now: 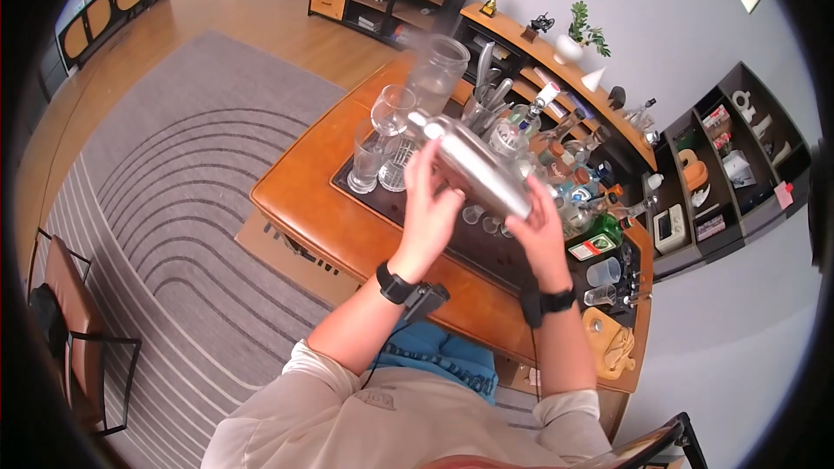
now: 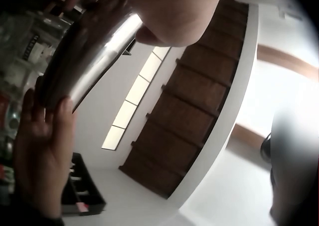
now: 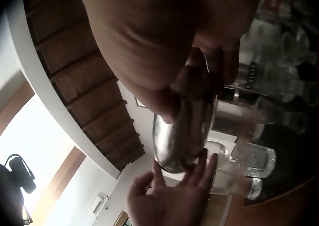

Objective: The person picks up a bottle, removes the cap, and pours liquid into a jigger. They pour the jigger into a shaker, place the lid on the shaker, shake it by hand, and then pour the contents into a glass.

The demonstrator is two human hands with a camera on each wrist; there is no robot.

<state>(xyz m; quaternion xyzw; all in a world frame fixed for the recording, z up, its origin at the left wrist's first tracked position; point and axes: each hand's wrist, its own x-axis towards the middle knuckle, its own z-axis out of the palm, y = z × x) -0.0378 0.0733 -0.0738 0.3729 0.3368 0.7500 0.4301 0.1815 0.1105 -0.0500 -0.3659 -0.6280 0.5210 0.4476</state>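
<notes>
A shiny metal cocktail shaker (image 1: 482, 169) is held tilted above the leather-topped table (image 1: 304, 165), its narrow capped end up and to the left. My left hand (image 1: 430, 208) grips it near the cap. At the wide base end, my right hand (image 1: 543, 243) holds it with fingers and thumb. The left wrist view shows the shaker's body (image 2: 89, 61) running down to the right hand (image 2: 45, 151). From the right wrist, the left hand's fingers (image 3: 169, 201) appear spread around the shaker's far end. The right palm hides part of the body there.
Clear glasses (image 1: 365, 156) and a large glass vessel (image 1: 439, 69) stand left of and behind the shaker. Several bottles crowd the right, including a green bottle (image 1: 599, 239). Plastic cups (image 1: 604, 274) and a tan cloth (image 1: 608, 343) lie nearer. A chair (image 1: 78, 321) stands on the rug.
</notes>
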